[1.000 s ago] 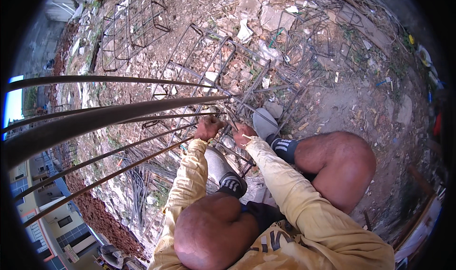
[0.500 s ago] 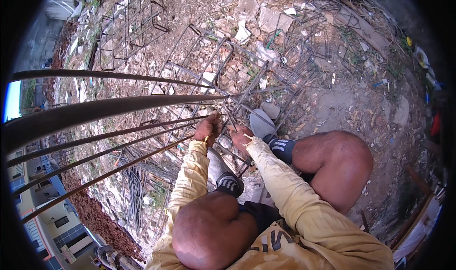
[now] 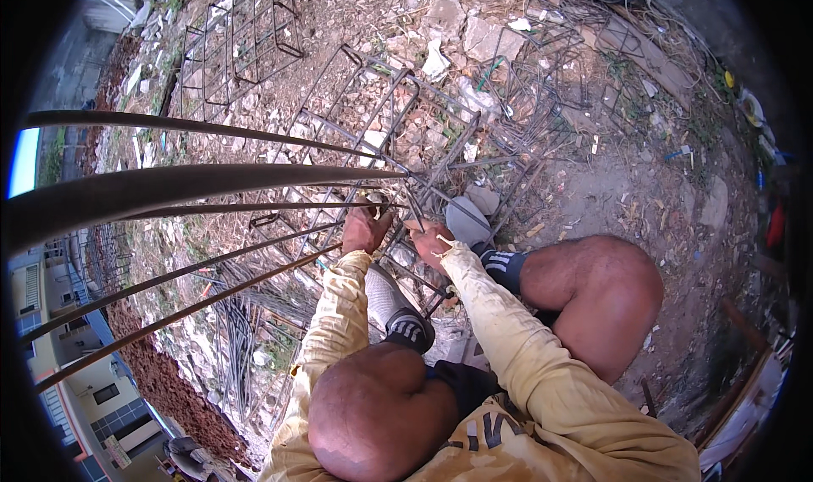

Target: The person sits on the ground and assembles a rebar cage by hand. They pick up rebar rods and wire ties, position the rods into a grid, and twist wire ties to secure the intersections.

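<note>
My left hand [image 3: 366,228] is closed around a dark steel rod [image 3: 279,207], near its end at the frame joint. Just right of it, my right hand [image 3: 430,243] is closed, with a thin dark metal piece [image 3: 415,213] poking up from its fingers; its kind I cannot make out. Both hands work low over a rebar frame [image 3: 398,135] of long bars and square stirrups. Other long rods [image 3: 212,177] run from the joint up toward the left edge. The fingertips of both hands are partly hidden.
My shoes [image 3: 468,221] stand among the bars. Further stirrup cages [image 3: 241,46] lie at the far left and a tangle of thin rods [image 3: 542,126] at the far right. Stone rubble covers the ground. A bundle of dark rods [image 3: 241,338] lies left of my knee.
The rod in my left hand has swung upward at its left end, away from the two lower rods. My left hand has shifted slightly left. My right hand has barely moved.
</note>
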`<action>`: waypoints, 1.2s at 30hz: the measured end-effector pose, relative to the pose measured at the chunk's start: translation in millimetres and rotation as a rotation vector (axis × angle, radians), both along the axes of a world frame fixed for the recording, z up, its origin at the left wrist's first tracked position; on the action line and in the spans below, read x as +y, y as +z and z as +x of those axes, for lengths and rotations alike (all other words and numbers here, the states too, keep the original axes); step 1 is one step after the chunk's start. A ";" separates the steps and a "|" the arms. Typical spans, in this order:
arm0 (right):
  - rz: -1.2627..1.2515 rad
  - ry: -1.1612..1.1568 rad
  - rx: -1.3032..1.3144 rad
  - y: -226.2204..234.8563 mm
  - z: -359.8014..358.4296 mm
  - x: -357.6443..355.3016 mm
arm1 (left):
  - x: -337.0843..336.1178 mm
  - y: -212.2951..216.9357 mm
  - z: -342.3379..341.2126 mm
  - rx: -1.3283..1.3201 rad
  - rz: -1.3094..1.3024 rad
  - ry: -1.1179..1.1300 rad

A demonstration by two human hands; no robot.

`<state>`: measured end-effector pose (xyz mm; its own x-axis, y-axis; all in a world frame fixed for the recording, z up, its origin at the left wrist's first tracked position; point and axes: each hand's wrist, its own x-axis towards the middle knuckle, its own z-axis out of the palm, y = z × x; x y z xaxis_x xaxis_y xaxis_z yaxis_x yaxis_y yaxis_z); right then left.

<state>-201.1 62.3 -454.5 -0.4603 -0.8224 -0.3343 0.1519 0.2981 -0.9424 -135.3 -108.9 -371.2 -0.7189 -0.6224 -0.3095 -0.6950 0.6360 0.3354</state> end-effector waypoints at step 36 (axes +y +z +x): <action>0.031 0.084 0.445 23.2 -8.3 5.6 | -21.8 18.7 -19.6 0.025 0.036 -0.227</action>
<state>-209.4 67.9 -431.3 -0.4969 -0.8558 -0.1442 -0.2920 0.3214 -0.9008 -154.8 -130.8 -352.5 -0.8471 -0.4326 -0.3088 -0.5265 0.7625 0.3760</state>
